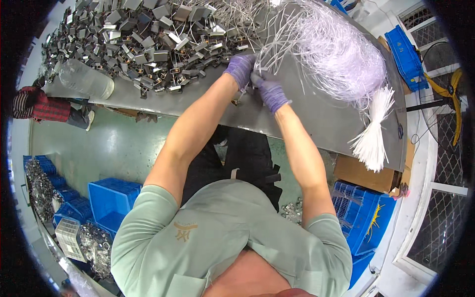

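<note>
My left hand [241, 69] and my right hand [271, 91], both in purple knitted gloves, meet over the near part of the grey table [208, 105]. Their fingers are closed and pressed close together. What they pinch is small and mostly hidden by the gloves. Just beyond them, loose ends of thin translucent plastic strands [341, 54] reach toward my fingertips. To the left of my left hand spreads a big heap of small grey and black metal pieces [153, 47], some with brass-coloured parts. A small piece [234, 102] lies just below my left hand.
A bundle of white strips [373, 133] hangs over the table's right side. A clear plastic container [85, 79] lies at the left edge. Blue crates [113, 202] stand lower left, another blue crate [357, 218] lower right beside a cardboard box [363, 173]. Another person [52, 106] is at far left.
</note>
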Motion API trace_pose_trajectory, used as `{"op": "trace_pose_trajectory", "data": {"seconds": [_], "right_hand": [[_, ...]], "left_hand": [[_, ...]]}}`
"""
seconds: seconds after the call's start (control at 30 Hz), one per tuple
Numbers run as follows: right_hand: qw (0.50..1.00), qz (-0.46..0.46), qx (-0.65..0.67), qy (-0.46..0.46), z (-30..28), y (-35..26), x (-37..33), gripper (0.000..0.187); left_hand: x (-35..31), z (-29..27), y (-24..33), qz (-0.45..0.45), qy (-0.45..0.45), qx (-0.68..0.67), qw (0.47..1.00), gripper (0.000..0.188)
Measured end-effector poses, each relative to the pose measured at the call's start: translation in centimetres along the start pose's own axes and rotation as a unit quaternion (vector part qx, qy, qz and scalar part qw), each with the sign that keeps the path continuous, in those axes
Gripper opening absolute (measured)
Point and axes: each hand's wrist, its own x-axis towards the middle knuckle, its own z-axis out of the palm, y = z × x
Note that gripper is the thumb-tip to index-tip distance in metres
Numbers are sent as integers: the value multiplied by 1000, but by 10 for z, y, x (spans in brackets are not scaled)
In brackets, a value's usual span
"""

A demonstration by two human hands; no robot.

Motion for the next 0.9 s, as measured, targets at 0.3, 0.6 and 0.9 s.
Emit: {"op": "trace_pose_trajectory", "data": {"seconds": [0.3,0.6,0.9], "right_hand": [[986,-7,92,137,-22,-24,-8,32],[996,37,-77,24,-1,-26,-23,41],[993,-5,29,119,-27,-60,-25,43]], "left_hand": [[7,-30,56,-383,50,-547,742,30],[8,7,-16,-46,43,-155,986,32],[-5,-17,10,-346,66,-472,808,31]]}}
